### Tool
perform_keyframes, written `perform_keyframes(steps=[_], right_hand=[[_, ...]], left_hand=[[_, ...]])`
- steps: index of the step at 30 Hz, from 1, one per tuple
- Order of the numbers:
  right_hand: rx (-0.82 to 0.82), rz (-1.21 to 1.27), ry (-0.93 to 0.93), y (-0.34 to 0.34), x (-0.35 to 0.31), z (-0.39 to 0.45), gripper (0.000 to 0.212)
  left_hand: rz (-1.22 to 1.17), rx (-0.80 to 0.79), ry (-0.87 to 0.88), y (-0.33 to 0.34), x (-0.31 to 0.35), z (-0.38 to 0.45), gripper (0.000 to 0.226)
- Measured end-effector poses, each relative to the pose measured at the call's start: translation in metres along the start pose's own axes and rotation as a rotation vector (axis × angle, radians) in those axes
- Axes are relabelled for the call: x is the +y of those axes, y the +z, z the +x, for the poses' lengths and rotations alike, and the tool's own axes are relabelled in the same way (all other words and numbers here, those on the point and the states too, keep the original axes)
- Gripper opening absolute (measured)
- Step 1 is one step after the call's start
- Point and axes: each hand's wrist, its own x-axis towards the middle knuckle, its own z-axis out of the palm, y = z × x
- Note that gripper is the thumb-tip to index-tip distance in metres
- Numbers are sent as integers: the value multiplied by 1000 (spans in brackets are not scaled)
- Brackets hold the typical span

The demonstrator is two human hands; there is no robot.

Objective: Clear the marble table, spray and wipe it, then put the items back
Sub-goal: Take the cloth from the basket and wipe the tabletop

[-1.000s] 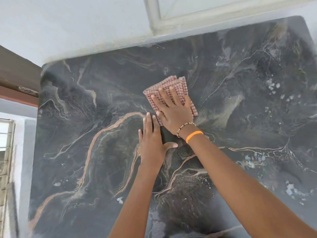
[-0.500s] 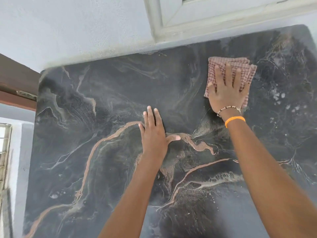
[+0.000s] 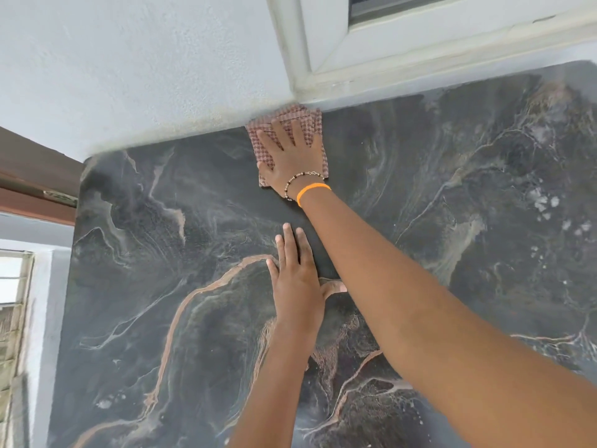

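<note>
The dark marble table (image 3: 161, 286) with pale and orange veins fills most of the view. A folded red-and-white checked cloth (image 3: 308, 124) lies at the table's far edge, touching the wall. My right hand (image 3: 290, 156) presses flat on the cloth, fingers spread; it wears a bead bracelet and an orange band. My left hand (image 3: 295, 273) rests flat on the bare marble nearer to me, fingers together, holding nothing. My right forearm crosses just beside its thumb.
A pale blue wall (image 3: 145, 59) runs along the table's far edge, with a white window frame (image 3: 403, 56) at the upper right. White droplets or specks (image 3: 546, 202) dot the marble at right. A brown wooden frame (image 3: 35, 182) stands off the left corner.
My right hand slid the cloth from the table's middle out to the right, then back left and up to the far edge against the wall. My left hand stayed planted.
</note>
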Motion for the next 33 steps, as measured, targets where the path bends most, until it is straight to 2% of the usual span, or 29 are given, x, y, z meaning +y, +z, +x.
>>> perform_keyframes(steps=[6, 9, 11, 13, 17, 22, 25, 30, 33], right_hand=[[121, 60, 227, -11, 42, -8, 60], [173, 39, 341, -19, 93, -21, 59], [200, 27, 425, -25, 131, -30, 58], [205, 11, 512, -34, 168, -41, 58], [211, 1, 669, -47, 224, -68, 57], [275, 55, 770, -35, 214, -105, 56], [252, 63, 665, -15, 172, -120, 57], [135, 40, 109, 5, 104, -109, 54], [95, 10, -15, -1, 111, -89, 52]], left_hand=[[-53, 32, -23, -4, 11, -3, 108], [-56, 66, 99, -1, 34, -2, 116], [-50, 11, 161, 4, 50, -1, 116], [-33, -40, 172, 11, 57, 1, 115], [32, -39, 176, 18, 54, 0, 114], [30, -50, 161, 18, 57, 2, 115], [29, -39, 155, 19, 58, 3, 116], [-19, -34, 144, 15, 61, -1, 117], [-10, -22, 146, 13, 72, -5, 112]])
